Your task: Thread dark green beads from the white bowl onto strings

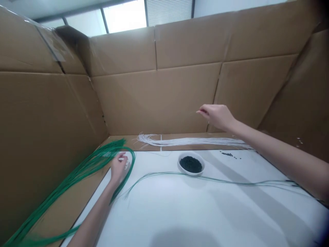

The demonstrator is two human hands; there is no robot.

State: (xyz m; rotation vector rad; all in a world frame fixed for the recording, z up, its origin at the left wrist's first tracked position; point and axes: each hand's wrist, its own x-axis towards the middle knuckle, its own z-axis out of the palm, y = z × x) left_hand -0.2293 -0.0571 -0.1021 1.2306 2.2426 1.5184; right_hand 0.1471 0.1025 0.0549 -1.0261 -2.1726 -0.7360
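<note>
Right hand (217, 116) raised, pinched, left hand (119, 167) lower, loosely curled, any hold unclear in either, green strands (64, 184) beside left.

makeshift workshop, cardboard walls (180, 92), white worktop (164, 212)

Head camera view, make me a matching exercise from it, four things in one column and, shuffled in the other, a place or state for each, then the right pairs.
Things
1. Round white bowl
2. Bundle of thin white strands
3. Bare left hand
4. Bare right hand

Places and states
A. Beside the long bundle of green strands
B. Raised, seen against the brown cardboard back wall
C. Filled with small dark pieces
D. Lying along the foot of the back wall

Right pairs: 1-C, 2-D, 3-A, 4-B.
</note>
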